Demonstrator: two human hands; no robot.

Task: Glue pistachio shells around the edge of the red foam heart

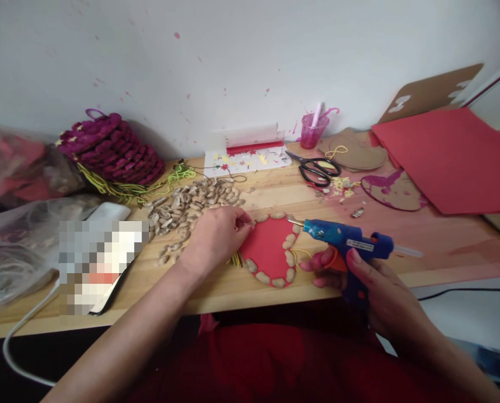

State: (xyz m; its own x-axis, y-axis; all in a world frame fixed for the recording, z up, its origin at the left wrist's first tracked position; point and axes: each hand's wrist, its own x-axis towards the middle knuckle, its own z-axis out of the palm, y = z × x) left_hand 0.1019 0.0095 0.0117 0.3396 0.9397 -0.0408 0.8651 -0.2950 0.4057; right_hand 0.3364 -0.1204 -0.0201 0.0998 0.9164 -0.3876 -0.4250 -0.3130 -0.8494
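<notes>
A red paper heart (266, 246) lies on the table with peanut shells (263, 277) set along its edge. My left hand (220, 235) is at the heart's upper left edge, thumb and fingers pinched together; what is between them is too hidden to name. My right hand (375, 280) grips a blue hot glue gun (337, 238), its metal nozzle pointing left, just over the shells at the heart's upper right. Yellow cord (303, 254) shows at the heart's right side. Behind my left hand spreads a pile of loose peanut shells (191, 201).
Black-handled scissors (320, 170), a pink-stained cup (312, 131) and star stickers on a white sheet (247, 162) stand along the back. Red paper (455, 157) and brown cardboard (354, 151) lie right. A purple shell-covered craft (115, 148), plastic bags (18, 246) and a phone (107, 268) are left.
</notes>
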